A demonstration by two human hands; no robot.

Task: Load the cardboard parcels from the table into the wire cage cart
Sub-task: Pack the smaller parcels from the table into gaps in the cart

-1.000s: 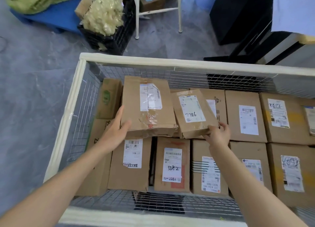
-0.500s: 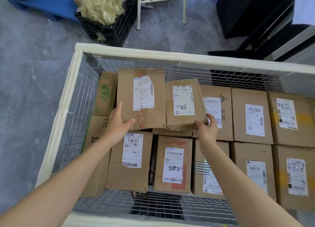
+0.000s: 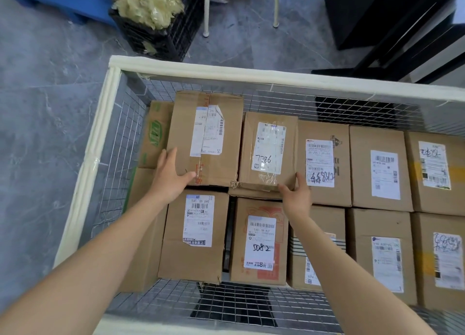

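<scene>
2 hands outstretched, left holding taped parcel, right holding 7786 parcel

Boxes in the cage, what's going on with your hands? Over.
Left hand grips torn-label parcel, near-left corner. Right hand grips 7786 parcel, near-right corner. Both parcels lie on lower boxes in wire cage cart. Nothing blocking.

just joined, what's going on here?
A person is loading a white-framed wire cage cart. Their left hand grips the near-left corner of a large taped brown cardboard box. Their right hand grips the near-right corner of a smaller brown cardboard box marked 7786. Both boxes lie side by side on a lower layer of cardboard parcels, near the cart's far-left corner. Neither is let go yet.
</scene>
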